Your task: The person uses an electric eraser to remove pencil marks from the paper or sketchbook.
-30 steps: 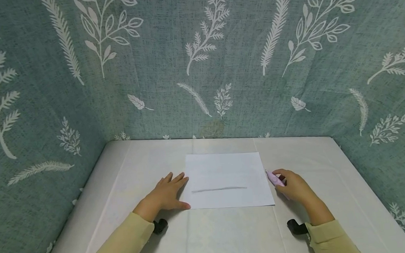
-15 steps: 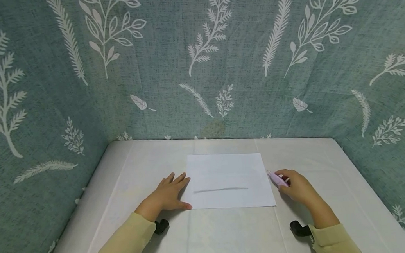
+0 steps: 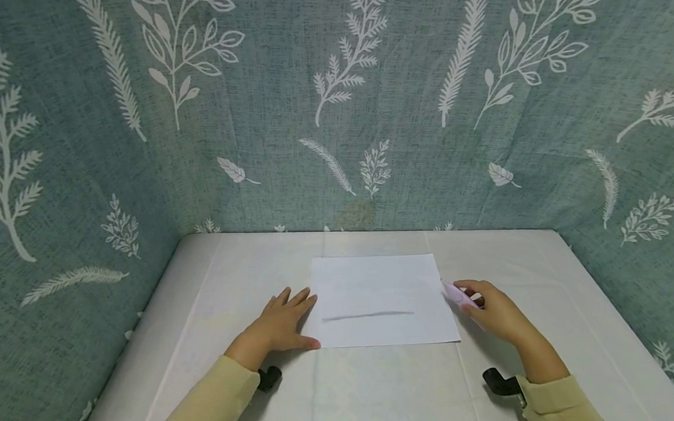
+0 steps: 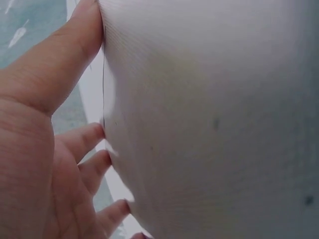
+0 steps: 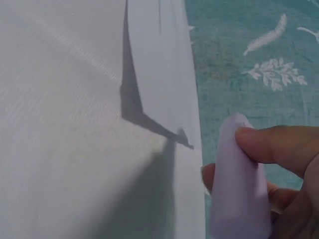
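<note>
A white sheet of paper lies on the table, with a thin grey line across its lower part. My left hand rests at the paper's left edge, its fingers spread and the fingertips and thumb touching down there. Just off the right edge, my right hand pinches a lavender tapered tool between thumb and fingers. Its narrow tip points up and left toward the paper. Seen from the right wrist, the lavender tool has a smooth rounded body; its tip is hidden there.
The table has a white cover. Green cloth with white leaf prints stands behind it and at both sides. A black wrist-mounted piece sits under the left cuff, another black piece under the right.
The lavender tool has tilted slightly, its tip shifting a little up and left since half a second ago. The left hand stays on the paper. The head view has shifted slightly.
</note>
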{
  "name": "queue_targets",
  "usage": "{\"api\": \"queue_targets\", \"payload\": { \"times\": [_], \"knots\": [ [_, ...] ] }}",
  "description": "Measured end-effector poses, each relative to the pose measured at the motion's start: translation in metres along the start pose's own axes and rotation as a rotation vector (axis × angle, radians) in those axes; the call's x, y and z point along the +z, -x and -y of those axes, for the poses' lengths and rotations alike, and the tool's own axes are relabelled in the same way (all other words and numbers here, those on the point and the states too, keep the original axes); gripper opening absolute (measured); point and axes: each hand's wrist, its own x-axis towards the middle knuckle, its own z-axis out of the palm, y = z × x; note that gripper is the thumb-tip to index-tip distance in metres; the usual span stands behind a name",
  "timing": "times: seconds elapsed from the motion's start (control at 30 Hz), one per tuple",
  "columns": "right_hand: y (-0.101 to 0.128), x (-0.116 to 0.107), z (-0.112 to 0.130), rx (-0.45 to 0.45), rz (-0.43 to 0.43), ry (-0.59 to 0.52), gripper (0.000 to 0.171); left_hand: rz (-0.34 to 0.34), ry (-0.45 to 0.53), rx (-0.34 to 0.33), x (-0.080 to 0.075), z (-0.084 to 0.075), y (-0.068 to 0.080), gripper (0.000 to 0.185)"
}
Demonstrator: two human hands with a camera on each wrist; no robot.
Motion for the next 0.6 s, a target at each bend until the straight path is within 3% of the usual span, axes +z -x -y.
{"api": "queue_targets", "payload": {
  "times": [0.13,0.6],
  "knots": [
    [-0.0009,-0.001,0.0002,-0.035,0.024,-0.048,0.042,0.001,0.013,-0.001,-0.0013,-0.0008,0.0001,0.103],
    [-0.0021,0.0029,0.0084,-0.004,0.061,-0.109,0.033,-0.007,0.008,-0.008,-0.0035,-0.005,0.0015,0.104]
  ]
}}
